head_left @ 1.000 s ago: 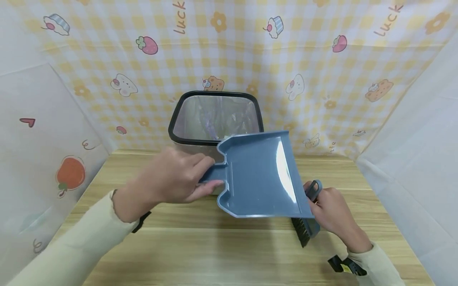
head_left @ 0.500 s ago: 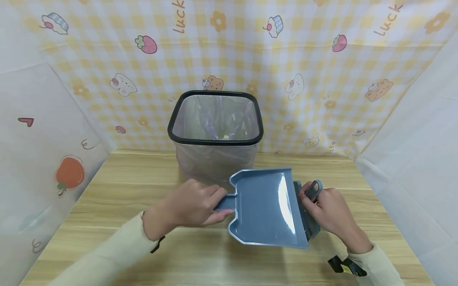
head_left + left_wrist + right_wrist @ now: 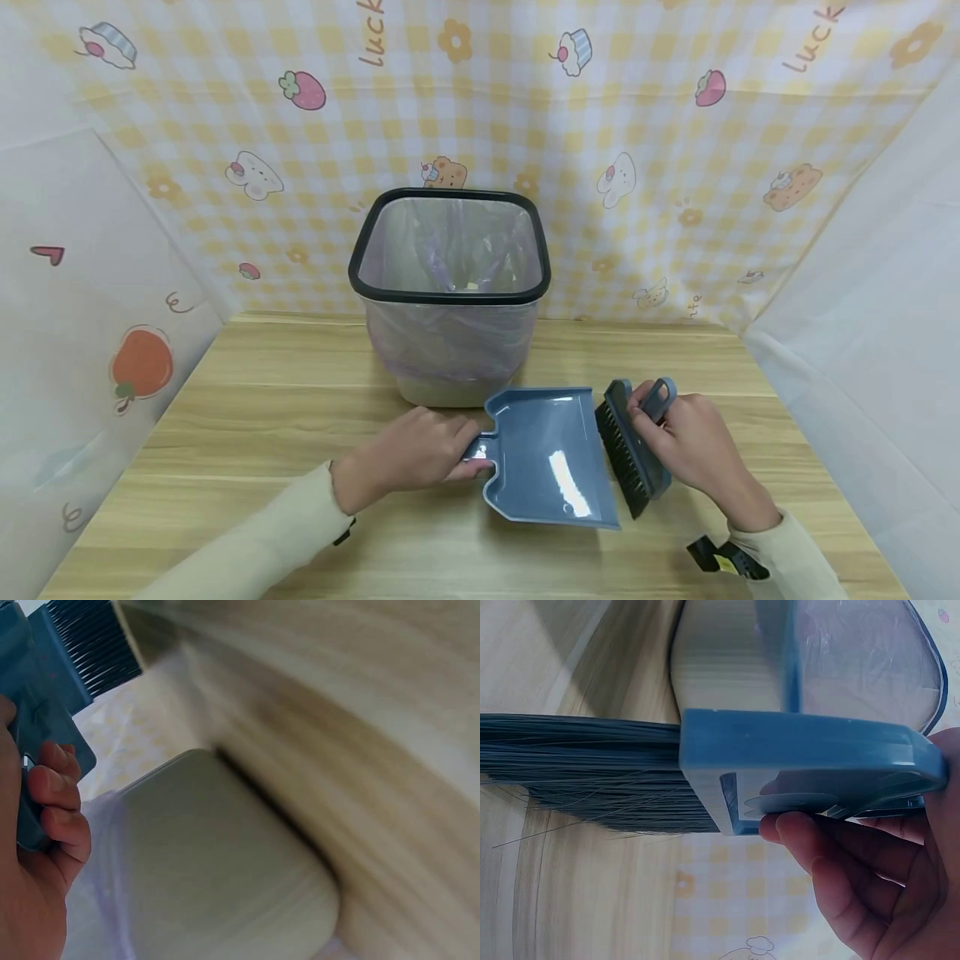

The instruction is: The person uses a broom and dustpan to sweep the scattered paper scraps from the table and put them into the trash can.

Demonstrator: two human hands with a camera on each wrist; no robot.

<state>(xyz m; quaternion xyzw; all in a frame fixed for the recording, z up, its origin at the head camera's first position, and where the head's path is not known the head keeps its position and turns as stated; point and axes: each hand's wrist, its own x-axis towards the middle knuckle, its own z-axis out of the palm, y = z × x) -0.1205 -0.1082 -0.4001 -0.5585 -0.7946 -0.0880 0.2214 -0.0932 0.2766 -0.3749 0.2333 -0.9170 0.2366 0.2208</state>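
My left hand (image 3: 420, 450) grips the short handle of a blue dustpan (image 3: 543, 454), whose wide lip faces right. The pan is above the wooden table, in front of the bin; whether it touches the tabletop I cannot tell. In the left wrist view, curled fingers (image 3: 60, 799) wrap the dustpan handle. To the right, my right hand (image 3: 693, 442) holds a blue hand brush (image 3: 637, 450) by its handle, dark bristles towards the pan's lip with a narrow gap between. The right wrist view shows the brush bristles (image 3: 592, 772) up close and fingers round the handle.
A bin (image 3: 450, 333) with a black rim and a translucent purple liner stands behind the dustpan, a small pale scrap inside. Yellow checked cloth (image 3: 480, 100) hangs at the back, white sheets at both sides. The wooden table (image 3: 262, 400) runs beneath everything.
My left hand has brought the dustpan down and towards me, away from the bin's rim. The bin's front and the whole brush now show. My right hand has stayed in place.
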